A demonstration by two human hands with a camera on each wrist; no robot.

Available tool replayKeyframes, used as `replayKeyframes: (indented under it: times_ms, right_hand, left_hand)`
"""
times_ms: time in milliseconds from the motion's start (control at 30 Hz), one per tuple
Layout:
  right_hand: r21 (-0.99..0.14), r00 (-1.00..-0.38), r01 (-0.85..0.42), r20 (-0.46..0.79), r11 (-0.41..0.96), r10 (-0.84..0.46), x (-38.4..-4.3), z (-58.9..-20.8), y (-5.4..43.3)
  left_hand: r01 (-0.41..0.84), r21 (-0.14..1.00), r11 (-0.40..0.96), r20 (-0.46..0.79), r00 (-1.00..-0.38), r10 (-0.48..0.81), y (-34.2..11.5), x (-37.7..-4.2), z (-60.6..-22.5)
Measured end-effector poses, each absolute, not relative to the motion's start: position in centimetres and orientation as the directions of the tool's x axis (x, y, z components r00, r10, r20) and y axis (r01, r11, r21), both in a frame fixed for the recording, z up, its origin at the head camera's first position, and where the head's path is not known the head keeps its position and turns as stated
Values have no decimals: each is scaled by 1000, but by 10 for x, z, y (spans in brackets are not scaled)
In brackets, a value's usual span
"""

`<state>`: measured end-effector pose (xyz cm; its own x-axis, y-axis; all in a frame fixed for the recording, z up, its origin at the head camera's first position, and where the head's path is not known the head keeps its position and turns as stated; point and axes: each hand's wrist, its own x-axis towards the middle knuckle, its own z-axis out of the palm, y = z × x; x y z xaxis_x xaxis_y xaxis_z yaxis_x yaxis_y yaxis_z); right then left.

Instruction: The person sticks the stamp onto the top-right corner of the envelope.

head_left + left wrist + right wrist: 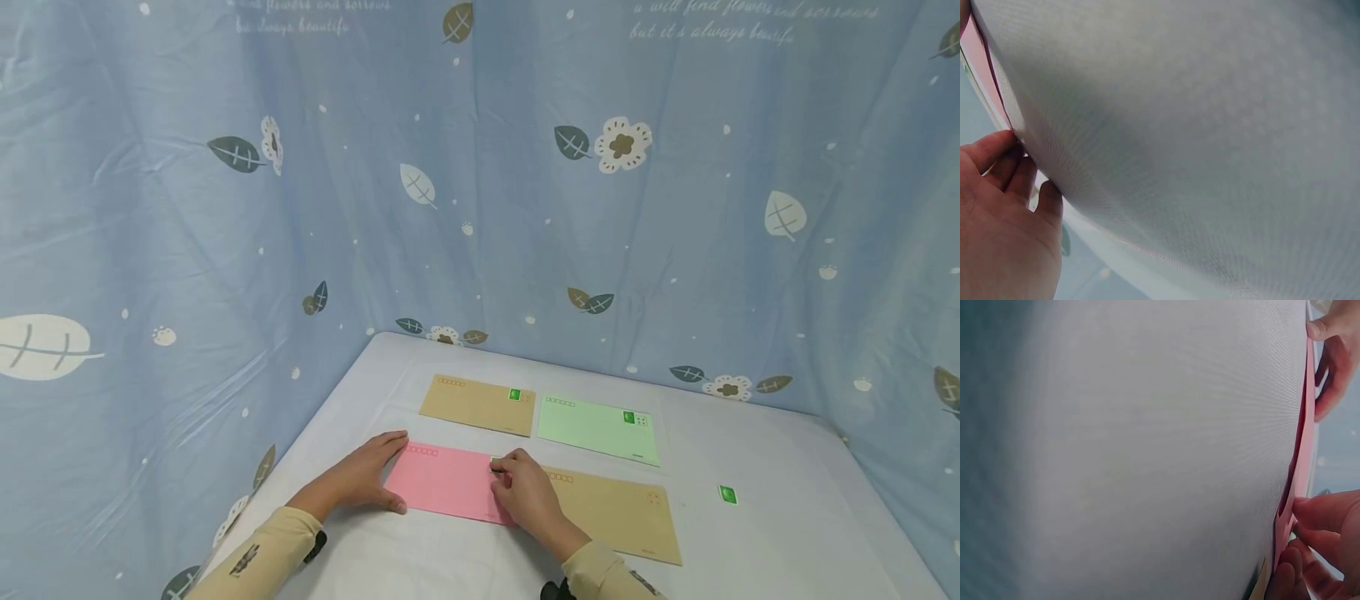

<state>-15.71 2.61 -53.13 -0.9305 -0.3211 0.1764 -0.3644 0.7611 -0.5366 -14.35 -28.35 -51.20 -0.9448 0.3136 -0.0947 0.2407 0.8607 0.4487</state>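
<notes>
A pink envelope (442,483) lies flat on the white-covered table. My left hand (367,473) rests at its left end, thumb and fingers spread along the edge. Over the envelope's upper right part, my right hand (528,496) pinches a small green stamp (495,461), mostly hidden by the fingers. Whether the stamp touches the paper cannot be told. In the right wrist view, the right thumb (1329,511) is by the pink envelope's edge, with the other fingers curled beneath it. The left wrist view shows the left hand (1007,219) touching the far edge.
Behind lie a tan envelope (476,408) and a light green envelope (592,429), each bearing a green stamp. Another tan envelope (622,517) lies right of the pink one, partly behind the right hand. A loose green stamp (727,494) lies farther right. Blue patterned curtain (525,208) surrounds the table.
</notes>
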Motion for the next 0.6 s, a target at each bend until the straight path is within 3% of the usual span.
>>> replayKeyframes:
  times_ms: [600]
  right_hand:
    - [-531, -936, -351, 166, 771, -311, -157, -531, 25]
  left_hand:
    - [253, 433, 865, -90, -943, 320, -285, -145, -517]
